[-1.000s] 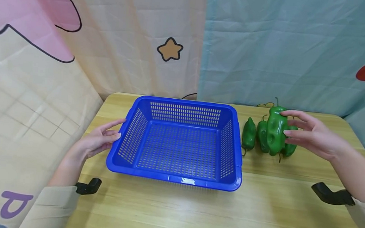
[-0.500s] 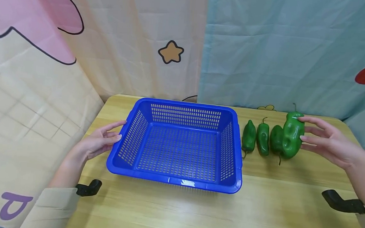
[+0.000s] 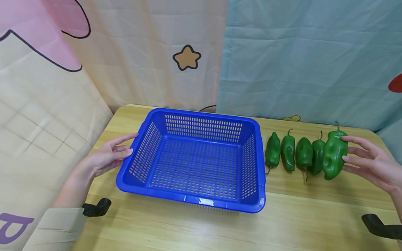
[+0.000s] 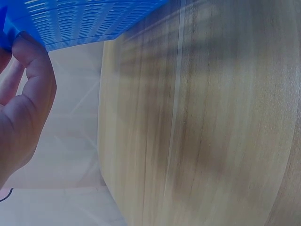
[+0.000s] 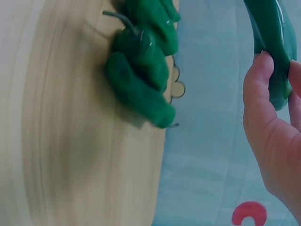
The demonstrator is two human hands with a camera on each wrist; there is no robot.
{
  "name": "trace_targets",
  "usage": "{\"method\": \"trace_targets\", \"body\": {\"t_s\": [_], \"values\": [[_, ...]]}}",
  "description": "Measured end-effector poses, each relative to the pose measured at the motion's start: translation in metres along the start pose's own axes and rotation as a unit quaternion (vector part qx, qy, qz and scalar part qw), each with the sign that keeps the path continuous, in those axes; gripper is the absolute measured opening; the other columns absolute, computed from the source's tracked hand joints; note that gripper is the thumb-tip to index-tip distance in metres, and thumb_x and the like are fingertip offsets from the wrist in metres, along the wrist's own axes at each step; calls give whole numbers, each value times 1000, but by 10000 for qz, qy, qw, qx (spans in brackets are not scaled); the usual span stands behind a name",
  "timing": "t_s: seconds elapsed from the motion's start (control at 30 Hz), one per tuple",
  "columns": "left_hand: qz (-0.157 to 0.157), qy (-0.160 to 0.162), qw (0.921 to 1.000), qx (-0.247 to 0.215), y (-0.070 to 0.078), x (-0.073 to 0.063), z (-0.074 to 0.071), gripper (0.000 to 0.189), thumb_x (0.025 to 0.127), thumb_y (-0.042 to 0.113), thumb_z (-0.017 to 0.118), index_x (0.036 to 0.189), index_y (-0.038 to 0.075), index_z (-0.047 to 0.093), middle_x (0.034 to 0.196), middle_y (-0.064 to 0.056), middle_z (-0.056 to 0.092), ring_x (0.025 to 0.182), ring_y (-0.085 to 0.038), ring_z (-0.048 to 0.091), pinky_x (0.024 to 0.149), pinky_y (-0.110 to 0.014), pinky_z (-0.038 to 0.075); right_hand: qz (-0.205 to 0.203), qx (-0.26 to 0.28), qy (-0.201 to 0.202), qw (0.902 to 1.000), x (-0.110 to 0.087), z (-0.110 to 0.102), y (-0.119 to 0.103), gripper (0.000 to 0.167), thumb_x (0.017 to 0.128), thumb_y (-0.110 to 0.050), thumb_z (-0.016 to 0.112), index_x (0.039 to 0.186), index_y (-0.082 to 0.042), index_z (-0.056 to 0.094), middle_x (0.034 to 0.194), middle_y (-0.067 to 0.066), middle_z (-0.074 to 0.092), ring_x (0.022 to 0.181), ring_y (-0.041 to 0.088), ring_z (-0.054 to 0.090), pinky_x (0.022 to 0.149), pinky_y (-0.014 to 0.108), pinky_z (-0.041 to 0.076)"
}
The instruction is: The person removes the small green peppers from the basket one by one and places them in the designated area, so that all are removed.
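Note:
My right hand [image 3: 373, 164] pinches a large, wrinkled green pepper [image 3: 334, 155] between thumb and fingers, stem upward. In the right wrist view this pepper [image 5: 275, 42] appears at the top right, above the row on the table. Several smaller green peppers [image 3: 304, 153] lie side by side, just left of the held one. At the left side of a blue plastic basket [image 3: 189, 198], my left hand [image 3: 109, 154] grips the rim between thumb and fingers. The left wrist view shows the thumb against the slotted basket wall [image 4: 80, 23].
The basket has slotted walls and a meshed floor, and no item lies in it. Beneath everything is a light wooden table [image 3: 193, 237]. Printed curtains [image 3: 279, 61] hang right behind the table's far edge and along both sides.
My right hand has carried the large pepper to the right, from over the other peppers to the row's right end, uncovering them. The left hand and basket stay put.

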State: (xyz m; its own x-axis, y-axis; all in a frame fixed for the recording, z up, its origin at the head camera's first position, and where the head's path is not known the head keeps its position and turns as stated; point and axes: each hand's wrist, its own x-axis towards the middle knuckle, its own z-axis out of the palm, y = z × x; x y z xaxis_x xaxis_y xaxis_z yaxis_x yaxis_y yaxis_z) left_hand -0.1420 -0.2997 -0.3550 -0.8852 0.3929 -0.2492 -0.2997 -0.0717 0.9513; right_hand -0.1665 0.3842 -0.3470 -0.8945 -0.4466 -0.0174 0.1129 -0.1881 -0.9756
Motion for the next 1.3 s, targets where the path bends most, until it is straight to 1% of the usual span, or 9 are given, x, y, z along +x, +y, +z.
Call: {"method": "trace_targets", "body": {"t_s": [0.17,0.4,0.67,0.77,0.9,1.0,1.1,1.13,1.3], "values": [[-13,19,10000,25,0,0,0,55,96,3,49,145,16,29,99,-5,67,88,-19,66,77,-30,55,62,-43,229,9997,-6,-8,4,53,93,17,37,129,-19,51,106,3,62,93,16,64,72,31,56],[22,-68,10000,-29,0,-1,0,55,96,3,49,145,17,30,100,-6,67,88,-19,66,77,-30,55,68,105,342,9993,-14,-20,11,53,93,17,36,128,-20,52,105,3,63,92,16,64,71,32,56],[12,-105,9999,-95,-1,-2,-2,56,97,2,47,147,15,26,100,-6,67,88,-19,66,77,-29,55,215,70,600,9979,-22,-33,18,53,93,16,38,126,-23,53,102,1,63,89,16,65,68,31,57],[56,-151,9998,-88,-2,-1,-3,55,97,2,47,146,16,28,100,-6,66,88,-19,66,77,-30,55,211,104,599,9979,-26,-36,21,53,93,16,37,127,-22,53,102,2,63,88,16,65,67,31,56],[136,-227,9996,-83,-3,0,-5,52,96,3,49,143,20,35,100,-6,66,89,-19,66,77,-30,55,213,331,514,9979,-28,-39,26,55,93,17,35,127,-23,54,103,2,64,89,16,65,68,31,56],[113,-189,9998,-1,-3,1,-5,51,96,5,50,142,23,38,101,-5,67,89,-18,66,77,-30,55,260,465,524,9972,-30,-41,30,56,93,17,34,126,-24,56,102,2,64,89,16,64,68,31,56],[64,-125,9999,38,-2,1,-3,54,96,4,50,145,20,33,101,-5,66,89,-18,66,77,-30,55,386,381,644,9964,-30,-44,33,57,93,18,34,124,-25,57,101,-1,64,88,14,64,68,31,56],[22,-49,10000,81,-2,1,-2,55,96,5,51,145,19,32,100,-5,67,89,-18,66,77,-29,55,444,308,706,9960,-30,-45,35,57,93,17,35,123,-26,58,100,-2,63,88,14,64,67,30,56],[-39,44,10000,30,0,1,-1,56,96,4,50,146,16,27,99,-5,66,88,-18,66,76,-29,55,699,-55,909,9934,-31,-52,43,54,93,14,42,120,-31,58,98,-11,59,86,9,63,67,28,56]]}}
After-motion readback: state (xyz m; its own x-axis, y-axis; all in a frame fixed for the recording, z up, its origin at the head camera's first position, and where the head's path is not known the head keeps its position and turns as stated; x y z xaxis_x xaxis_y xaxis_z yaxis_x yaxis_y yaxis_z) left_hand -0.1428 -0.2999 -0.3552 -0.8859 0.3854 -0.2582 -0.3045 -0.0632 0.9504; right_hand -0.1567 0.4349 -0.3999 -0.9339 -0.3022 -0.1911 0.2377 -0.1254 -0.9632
